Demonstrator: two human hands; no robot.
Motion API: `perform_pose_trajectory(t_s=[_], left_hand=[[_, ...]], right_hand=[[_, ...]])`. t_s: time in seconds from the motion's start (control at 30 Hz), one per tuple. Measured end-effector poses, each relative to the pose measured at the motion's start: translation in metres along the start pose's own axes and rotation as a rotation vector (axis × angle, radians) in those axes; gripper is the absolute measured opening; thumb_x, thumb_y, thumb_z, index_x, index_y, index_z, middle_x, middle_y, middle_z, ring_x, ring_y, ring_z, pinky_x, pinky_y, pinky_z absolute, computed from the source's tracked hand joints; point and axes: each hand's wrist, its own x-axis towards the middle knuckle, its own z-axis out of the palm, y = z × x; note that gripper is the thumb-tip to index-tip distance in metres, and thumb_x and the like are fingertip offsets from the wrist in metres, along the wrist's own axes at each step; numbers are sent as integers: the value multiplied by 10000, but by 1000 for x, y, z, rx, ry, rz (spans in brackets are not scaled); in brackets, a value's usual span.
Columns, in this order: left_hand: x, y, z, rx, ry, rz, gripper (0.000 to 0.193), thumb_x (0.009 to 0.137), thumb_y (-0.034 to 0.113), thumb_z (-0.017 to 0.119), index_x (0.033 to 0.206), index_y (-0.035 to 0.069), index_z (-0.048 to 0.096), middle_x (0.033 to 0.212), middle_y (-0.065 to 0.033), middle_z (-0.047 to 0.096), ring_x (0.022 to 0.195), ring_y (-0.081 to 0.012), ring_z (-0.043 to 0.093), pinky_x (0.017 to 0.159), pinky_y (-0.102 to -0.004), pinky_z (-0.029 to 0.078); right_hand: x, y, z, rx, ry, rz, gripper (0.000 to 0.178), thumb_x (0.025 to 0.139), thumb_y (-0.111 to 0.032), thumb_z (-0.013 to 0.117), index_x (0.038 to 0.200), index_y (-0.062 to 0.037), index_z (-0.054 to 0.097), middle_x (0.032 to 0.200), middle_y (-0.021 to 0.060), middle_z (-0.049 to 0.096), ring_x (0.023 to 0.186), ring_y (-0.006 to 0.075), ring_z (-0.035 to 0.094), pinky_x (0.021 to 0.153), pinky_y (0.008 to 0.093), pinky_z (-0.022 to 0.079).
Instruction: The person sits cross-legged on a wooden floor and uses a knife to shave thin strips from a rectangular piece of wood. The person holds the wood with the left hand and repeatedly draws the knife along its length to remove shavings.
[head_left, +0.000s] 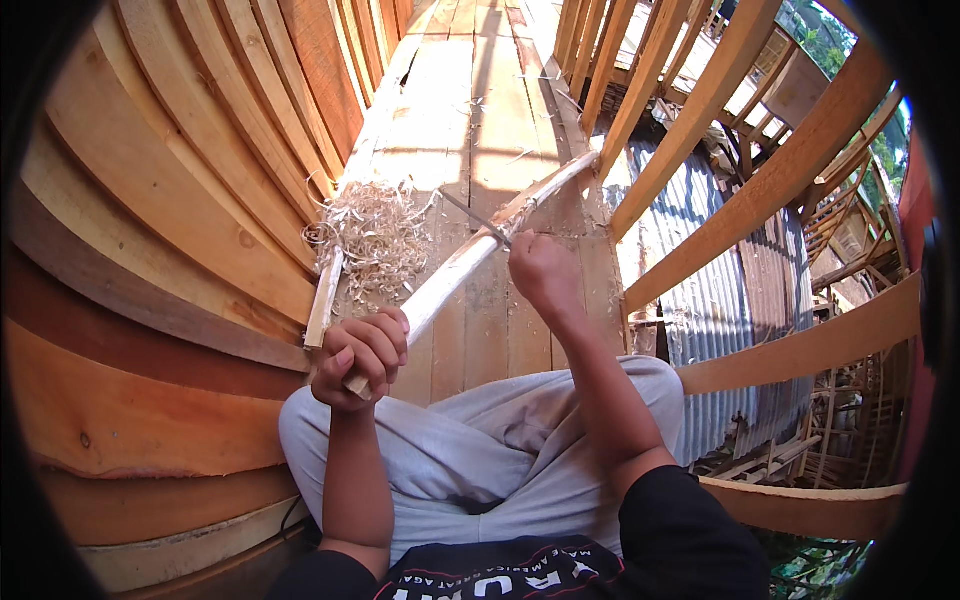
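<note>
My left hand is wrapped round the near end of a long pale wooden stick, in front of my left knee. The stick slants away to the right, its far end by the slats on the right. Its near half is whitish; farther out it looks browner and rougher. My right hand is closed round a knife, whose handle is hidden in the fist. The narrow grey blade lies across the stick, its tip pointing to the far left.
Curled wood shavings are heaped left of the stick on the plank floor. A board wall stands close on the left. Spaced slats line the right, with corrugated metal sheets beyond. My crossed legs are nearest.
</note>
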Motion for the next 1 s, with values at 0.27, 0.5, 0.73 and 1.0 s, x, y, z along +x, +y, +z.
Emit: perform_pose_trajectory(t_s=[0.27, 0.5, 0.73, 1.0], left_hand=[[0, -5, 7, -16, 158, -4, 453, 844, 285, 387, 456, 84, 508, 495, -73, 541, 566, -208, 512, 773, -371, 401], [-3, 1, 3, -10, 75, -22, 437, 839, 281, 392, 460, 85, 484, 493, -81, 516, 567, -220, 499, 777, -377, 389], [-5, -3, -3, 8, 125, -14, 429, 842, 284, 384, 466, 92, 461, 503, -78, 502, 587, -216, 495, 785, -384, 382], [-10, -9, -1, -2, 193, -5, 422, 847, 271, 369, 466, 101, 432, 494, -72, 481, 578, -209, 479, 778, -388, 376]], right_hand=[[9, 11, 5, 96, 24, 70, 599, 969, -352, 286, 771, 49, 685, 798, 308, 641, 819, 480, 631, 799, 559, 471], [0, 9, 13, 38, 17, -43, 618, 978, -365, 273, 776, 60, 675, 792, 297, 651, 785, 485, 633, 795, 559, 474], [-24, -18, 18, 43, -162, -183, 609, 974, -372, 293, 773, 62, 670, 766, 298, 642, 768, 494, 625, 761, 552, 478], [-23, -14, 31, 159, -112, -158, 638, 982, -378, 292, 676, 52, 650, 731, 318, 615, 769, 496, 616, 766, 567, 463]])
